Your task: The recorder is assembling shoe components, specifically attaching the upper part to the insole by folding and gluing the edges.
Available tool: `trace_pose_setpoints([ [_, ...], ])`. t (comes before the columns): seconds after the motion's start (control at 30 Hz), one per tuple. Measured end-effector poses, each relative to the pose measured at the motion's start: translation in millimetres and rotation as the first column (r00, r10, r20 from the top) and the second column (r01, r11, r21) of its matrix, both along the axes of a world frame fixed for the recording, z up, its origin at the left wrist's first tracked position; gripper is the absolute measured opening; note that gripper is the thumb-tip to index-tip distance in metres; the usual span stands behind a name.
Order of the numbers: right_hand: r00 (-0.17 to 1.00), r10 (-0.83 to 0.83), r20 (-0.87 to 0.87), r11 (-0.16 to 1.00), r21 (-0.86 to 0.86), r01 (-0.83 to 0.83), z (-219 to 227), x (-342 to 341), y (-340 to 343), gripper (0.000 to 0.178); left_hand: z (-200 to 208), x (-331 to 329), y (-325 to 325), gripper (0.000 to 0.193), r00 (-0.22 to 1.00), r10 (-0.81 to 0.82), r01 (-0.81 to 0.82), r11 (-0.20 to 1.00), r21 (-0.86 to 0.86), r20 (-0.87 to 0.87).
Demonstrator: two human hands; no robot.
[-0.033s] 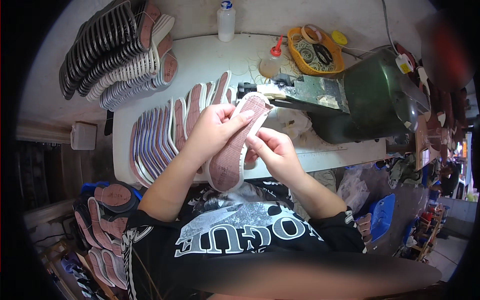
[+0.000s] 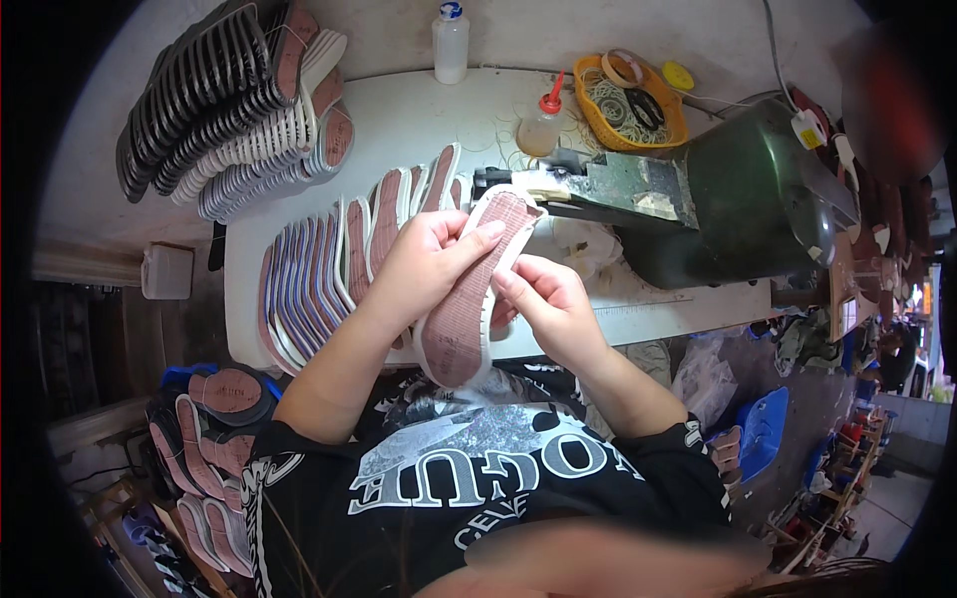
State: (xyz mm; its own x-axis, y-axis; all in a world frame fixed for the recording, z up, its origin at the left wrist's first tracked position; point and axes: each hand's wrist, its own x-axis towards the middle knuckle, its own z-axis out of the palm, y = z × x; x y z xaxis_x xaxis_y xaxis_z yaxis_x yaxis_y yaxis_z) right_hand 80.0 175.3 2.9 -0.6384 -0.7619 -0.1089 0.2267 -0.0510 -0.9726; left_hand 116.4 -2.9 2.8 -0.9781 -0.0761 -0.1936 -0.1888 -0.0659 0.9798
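Note:
Between my two hands is a shoe insole [image 2: 463, 314], reddish-brown and lined, with a white rim. My left hand [image 2: 436, 257] is closed round its far half, thumb pressed on the brown face. At the right edge my right hand [image 2: 543, 302] pinches the white rim between thumb and fingers; some fingertips are hidden behind the insole. Small slits or stitches mark that edge. The insole's far end overlaps the narrow front of a green machine [image 2: 638, 186] in the picture; I cannot tell whether they touch. Several more insoles [image 2: 314, 274] stand in a row left of my left hand.
Stacked dark and white insoles [image 2: 204, 105] lie at the far left. On the white table [image 2: 399, 110] stand a clear bottle [image 2: 452, 48], a red-tipped bottle [image 2: 541, 125] and a yellow basket [image 2: 588, 115] of rubber bands. More insoles [image 2: 227, 391] fill the lower left; a blue bin [image 2: 764, 434] stands right.
The insole's near end has dropped slightly toward my body. Both hands keep their hold in nearly the same place.

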Motion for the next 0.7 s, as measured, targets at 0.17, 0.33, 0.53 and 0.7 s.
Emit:
trace_pose_setpoints([
  [0.17, 0.99, 0.066, 0.122, 0.998, -0.017, -0.065, -1.7, -20.2, 3.5, 0.021, 2.4, -5.5, -6.0, 0.029, 0.994, -0.09, 0.077, 0.976, 0.205, 0.058],
  [0.33, 0.959, 0.045, 0.28, 0.998, -0.063, -0.029, 0.1, -26.9, 7.0, 0.021, 12.9, -27.6, -10.0, 0.032, 0.954, -0.266, 0.24, 0.954, 0.182, 0.14],
  [0.53, 0.919, 0.059, 0.39, 0.998, -0.055, -0.04, 17.0, -43.1, 13.8, 0.023, 45.8, -47.9, -11.3, 0.034, 0.892, -0.317, 0.268, 0.945, 0.187, 0.322],
  [0.7, 0.888, 0.149, 0.434, 0.988, -0.021, -0.155, 24.8, -64.5, 16.4, 0.025, 48.3, -54.3, -13.8, 0.039, 0.839, -0.368, 0.304, 0.928, 0.216, 0.401],
])
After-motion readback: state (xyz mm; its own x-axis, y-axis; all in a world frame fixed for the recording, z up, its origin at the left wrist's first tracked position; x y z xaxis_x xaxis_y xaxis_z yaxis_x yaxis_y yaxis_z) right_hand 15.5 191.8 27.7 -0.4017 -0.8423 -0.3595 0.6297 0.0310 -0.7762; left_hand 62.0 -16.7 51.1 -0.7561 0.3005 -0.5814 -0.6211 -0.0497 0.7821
